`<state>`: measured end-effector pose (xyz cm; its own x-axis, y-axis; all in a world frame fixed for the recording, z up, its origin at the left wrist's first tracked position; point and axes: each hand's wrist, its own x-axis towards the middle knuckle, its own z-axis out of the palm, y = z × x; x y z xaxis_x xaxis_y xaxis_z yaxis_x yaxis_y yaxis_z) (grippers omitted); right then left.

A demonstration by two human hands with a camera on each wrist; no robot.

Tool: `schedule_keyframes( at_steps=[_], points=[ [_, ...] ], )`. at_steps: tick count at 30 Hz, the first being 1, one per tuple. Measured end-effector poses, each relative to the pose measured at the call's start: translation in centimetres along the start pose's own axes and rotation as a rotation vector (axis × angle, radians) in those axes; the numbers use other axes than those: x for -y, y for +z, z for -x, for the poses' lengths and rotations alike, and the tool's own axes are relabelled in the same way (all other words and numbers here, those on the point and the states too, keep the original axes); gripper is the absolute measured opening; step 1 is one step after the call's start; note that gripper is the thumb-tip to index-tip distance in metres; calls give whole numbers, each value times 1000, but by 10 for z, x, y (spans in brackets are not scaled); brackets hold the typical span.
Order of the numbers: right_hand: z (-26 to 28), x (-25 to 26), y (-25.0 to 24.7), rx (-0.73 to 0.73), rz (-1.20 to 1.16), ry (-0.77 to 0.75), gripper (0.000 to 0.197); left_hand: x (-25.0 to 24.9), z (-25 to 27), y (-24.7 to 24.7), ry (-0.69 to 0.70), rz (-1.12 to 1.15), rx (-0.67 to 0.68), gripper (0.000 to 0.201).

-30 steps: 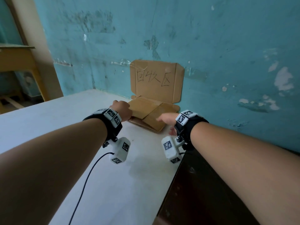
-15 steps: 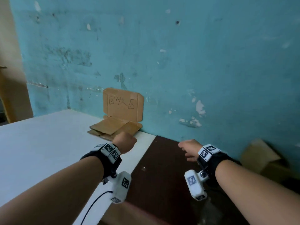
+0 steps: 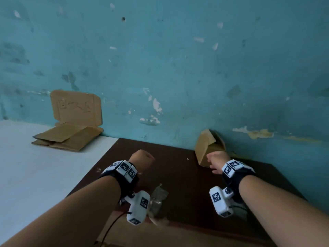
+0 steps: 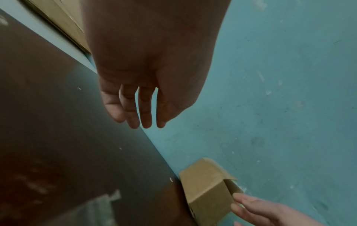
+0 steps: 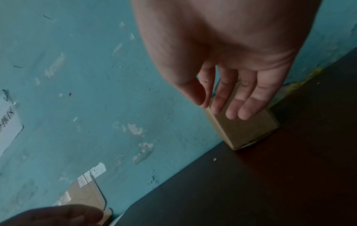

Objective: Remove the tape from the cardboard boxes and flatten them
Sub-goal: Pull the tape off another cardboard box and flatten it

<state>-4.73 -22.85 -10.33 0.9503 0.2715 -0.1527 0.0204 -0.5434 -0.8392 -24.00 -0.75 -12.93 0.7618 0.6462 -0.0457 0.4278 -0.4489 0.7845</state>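
Observation:
A small brown cardboard box (image 3: 204, 148) (image 4: 206, 189) (image 5: 245, 130) stands tilted against the teal wall at the back of the dark brown table (image 3: 178, 175). My right hand (image 3: 214, 160) (image 5: 230, 97) hovers right in front of it with fingers straight and holds nothing; whether they touch the box is unclear. My left hand (image 3: 141, 156) (image 4: 139, 110) hangs relaxed and empty over the middle of the dark table. Flattened cardboard (image 3: 69, 138) lies stacked on the white table (image 3: 35, 175) at the left, below a cardboard sign (image 3: 76, 107) leaning on the wall.
Crumpled clear tape or plastic (image 3: 158, 198) lies on the dark table near its front edge, between my wrists. A black cable (image 3: 110, 230) hangs from the left wrist camera. The teal wall (image 3: 178, 68) closes off the back.
The view and both hands have moved right, away from the flattened stack on the white table. My right hand has reached the small box at the wall; my left hand trails over the dark table.

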Motion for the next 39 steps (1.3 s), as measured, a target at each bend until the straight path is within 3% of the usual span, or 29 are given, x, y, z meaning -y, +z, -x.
schedule_keyframes(
  at_steps=[2,8,10,14,15,19,25,33,36,39],
  points=[
    [-10,-4,-7,3,29,-32,14,-12,-5,12,4,-10,5,20],
    [-53,-5,-10,-71,118,-150,35,-29,-26,37,26,-57,56,21],
    [-57,5,-10,-65,168,-175,28,-33,-34,40,33,-64,52,21],
    [-70,18,-11,-77,150,-194,69,-40,-48,42,46,-75,45,23],
    [-72,20,-11,-68,151,-202,69,-41,-51,42,51,-85,50,22],
    [-73,24,-12,40,375,-230,38,-39,-63,40,60,-136,72,21],
    [-70,25,-4,-89,530,-322,36,-36,-69,45,51,-126,67,22],
    [-62,30,5,-310,302,-457,45,-46,-70,43,97,-179,76,25],
    [-49,38,-9,-375,188,-474,31,-52,-66,38,84,-152,68,26],
    [-31,46,-21,-348,5,-392,26,-56,-56,35,54,-115,128,32]
  ],
)
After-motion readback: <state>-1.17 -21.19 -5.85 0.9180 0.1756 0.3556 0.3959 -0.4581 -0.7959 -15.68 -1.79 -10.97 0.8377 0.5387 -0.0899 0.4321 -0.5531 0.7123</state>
